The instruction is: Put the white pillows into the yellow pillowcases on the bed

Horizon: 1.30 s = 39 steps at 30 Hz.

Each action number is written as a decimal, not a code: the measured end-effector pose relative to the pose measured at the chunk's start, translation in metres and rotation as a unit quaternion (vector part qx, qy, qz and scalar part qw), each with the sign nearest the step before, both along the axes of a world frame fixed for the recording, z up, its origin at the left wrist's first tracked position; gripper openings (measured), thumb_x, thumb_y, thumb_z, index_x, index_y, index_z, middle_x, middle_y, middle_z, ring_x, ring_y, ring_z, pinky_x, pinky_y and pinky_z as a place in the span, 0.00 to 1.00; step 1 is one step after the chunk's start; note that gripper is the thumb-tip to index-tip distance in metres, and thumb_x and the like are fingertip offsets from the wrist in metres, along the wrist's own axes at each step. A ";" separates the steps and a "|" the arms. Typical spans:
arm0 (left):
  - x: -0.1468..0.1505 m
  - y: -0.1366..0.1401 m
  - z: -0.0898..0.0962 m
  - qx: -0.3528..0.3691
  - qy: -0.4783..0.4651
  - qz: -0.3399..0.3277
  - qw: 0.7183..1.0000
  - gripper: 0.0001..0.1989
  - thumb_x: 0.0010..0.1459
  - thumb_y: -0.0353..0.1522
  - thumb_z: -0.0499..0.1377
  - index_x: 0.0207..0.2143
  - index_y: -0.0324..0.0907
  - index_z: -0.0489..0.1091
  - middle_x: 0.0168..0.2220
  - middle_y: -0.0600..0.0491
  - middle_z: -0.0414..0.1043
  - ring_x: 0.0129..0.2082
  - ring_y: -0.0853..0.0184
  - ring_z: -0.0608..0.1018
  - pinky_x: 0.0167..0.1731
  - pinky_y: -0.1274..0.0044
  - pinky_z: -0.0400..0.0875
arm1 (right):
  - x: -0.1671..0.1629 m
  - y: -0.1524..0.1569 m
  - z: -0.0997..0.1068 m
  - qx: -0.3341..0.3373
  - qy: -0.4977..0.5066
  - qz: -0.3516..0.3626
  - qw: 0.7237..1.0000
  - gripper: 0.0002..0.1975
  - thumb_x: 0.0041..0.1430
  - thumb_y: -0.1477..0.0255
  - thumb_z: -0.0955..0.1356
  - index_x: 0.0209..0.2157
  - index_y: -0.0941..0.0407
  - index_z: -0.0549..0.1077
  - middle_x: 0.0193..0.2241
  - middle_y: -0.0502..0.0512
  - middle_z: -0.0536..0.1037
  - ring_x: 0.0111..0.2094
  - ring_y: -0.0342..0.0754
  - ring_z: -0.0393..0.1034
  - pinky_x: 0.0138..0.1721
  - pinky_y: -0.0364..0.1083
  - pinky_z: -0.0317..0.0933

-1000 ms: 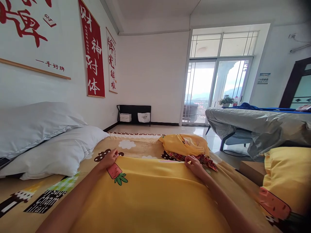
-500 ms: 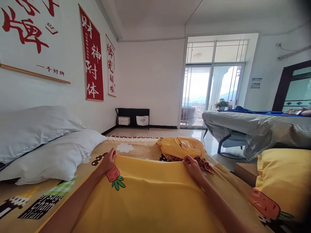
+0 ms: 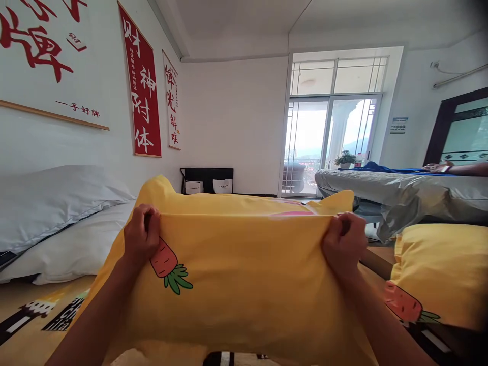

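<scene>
Head view: one smooth yellow cloth (image 3: 251, 269) with an orange-red carrot print (image 3: 163, 260), stretched between both hands above a tan patterned bedspread (image 3: 23, 351). Left hand (image 3: 141, 236): fingers curled, clamped on the cloth's upper edge, beside the carrot. Right hand (image 3: 345, 244): likewise clamped, farther right along that edge. Left side: two white fabric pillows (image 3: 57, 203), overlapping. Right side: one plump yellow pillow (image 3: 442, 264), carrot-printed.

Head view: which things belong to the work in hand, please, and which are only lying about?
In use:
yellow carrot-printed cloth
left hand and right hand, both gripping it

Apparently just lying about:
green leafy potted plant
brown cardboard box
white rectangular box
</scene>
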State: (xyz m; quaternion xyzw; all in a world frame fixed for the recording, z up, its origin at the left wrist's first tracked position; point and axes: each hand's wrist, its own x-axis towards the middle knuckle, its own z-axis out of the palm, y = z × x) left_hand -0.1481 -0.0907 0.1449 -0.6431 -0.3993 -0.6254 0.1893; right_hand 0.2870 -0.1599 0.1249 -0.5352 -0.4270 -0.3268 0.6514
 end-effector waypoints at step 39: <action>-0.066 0.067 0.001 -0.275 0.238 0.002 0.932 0.21 0.54 0.47 0.47 0.35 0.46 0.72 0.41 0.50 0.76 0.47 0.55 0.73 0.50 0.64 0.56 | 0.024 -0.056 -0.015 -0.295 -0.344 0.024 0.891 0.19 0.65 0.58 0.57 0.51 0.51 0.67 0.20 0.47 0.76 0.20 0.48 0.73 0.20 0.44 0.61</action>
